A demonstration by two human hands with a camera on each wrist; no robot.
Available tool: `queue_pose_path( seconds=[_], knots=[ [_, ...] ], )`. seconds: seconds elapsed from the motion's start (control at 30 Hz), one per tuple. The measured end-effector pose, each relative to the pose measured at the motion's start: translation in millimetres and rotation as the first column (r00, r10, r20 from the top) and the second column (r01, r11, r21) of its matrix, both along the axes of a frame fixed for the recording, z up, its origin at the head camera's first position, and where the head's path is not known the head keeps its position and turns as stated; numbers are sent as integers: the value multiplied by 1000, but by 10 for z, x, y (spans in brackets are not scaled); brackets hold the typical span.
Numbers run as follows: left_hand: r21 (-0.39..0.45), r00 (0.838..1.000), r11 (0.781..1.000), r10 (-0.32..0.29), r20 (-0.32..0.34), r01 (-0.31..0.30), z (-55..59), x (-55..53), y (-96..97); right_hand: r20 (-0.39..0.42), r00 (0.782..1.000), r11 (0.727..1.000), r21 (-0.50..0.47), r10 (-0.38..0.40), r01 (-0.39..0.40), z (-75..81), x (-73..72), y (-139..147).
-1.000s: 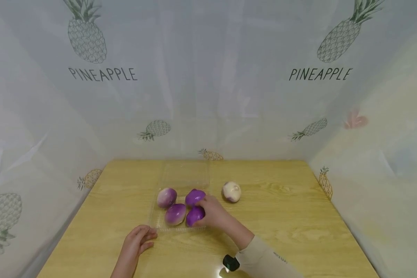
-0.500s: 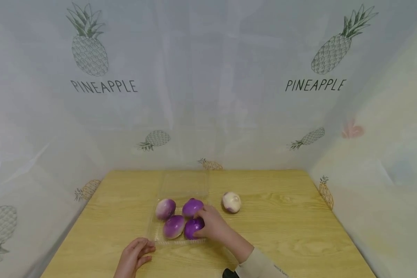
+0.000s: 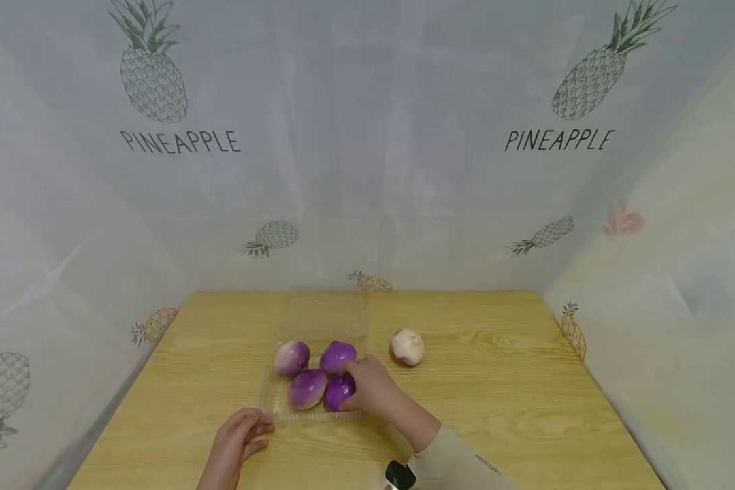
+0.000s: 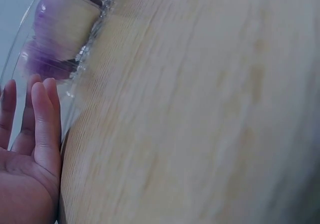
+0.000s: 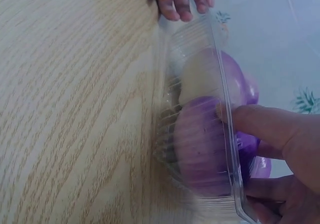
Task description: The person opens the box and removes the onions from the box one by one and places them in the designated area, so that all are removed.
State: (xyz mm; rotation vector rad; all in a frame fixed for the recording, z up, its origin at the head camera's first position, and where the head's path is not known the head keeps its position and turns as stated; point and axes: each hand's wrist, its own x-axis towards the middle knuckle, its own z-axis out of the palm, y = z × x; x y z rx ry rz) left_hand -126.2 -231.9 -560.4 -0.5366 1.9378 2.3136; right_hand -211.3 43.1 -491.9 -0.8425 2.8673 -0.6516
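Four purple bulbs (image 3: 303,386): set two by two inside a clear plastic container (image 3: 278,397), packed close together.
Container: stood on the wood-grain table (image 3: 496,398); near wall ribbed, bulbs showing through it in the right wrist view; clear lid (image 3: 326,314) folded open and lying back on the far side.
Near-right bulb (image 3: 337,393): deep glossy purple, in the container's near right corner, gripped by the right hand (image 3: 375,389).
Right hand: fingers clamped on that bulb, thumb toward the near wall, the rest farther round.
Far-right bulb (image 3: 337,355): same deep purple, just beyond the gripped one, close by the right hand's fingertips.
Left pair: near-left bulb (image 3: 307,390) and far-left bulb (image 3: 290,358), both purple fading to white.
Left hand (image 3: 237,435): at the container's near left corner, fingers mostly straight and a little apart; hard to say whether the tips pressed the plastic or only lay beside it.
Pale bulb (image 3: 407,347): whitish with purple patches, on the table to the right of the container, apart from it.
Right sleeve (image 3: 456,466): cream, dark lettering; small black device (image 3: 400,474) by the cuff.
Cloth (image 3: 367,170): greyish white, hung behind the table and along both sides, printed with pineapples and "PINEAPPLE" twice.
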Motion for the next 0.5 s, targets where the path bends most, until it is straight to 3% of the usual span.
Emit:
queue_pose_path(
  seconds=[0.5],
  knots=[
    [5, 1000, 1000, -17, -20, 17, 10, 1, 4, 26, 1000, 993, -120, 2, 1, 28, -15, 44]
  ],
)
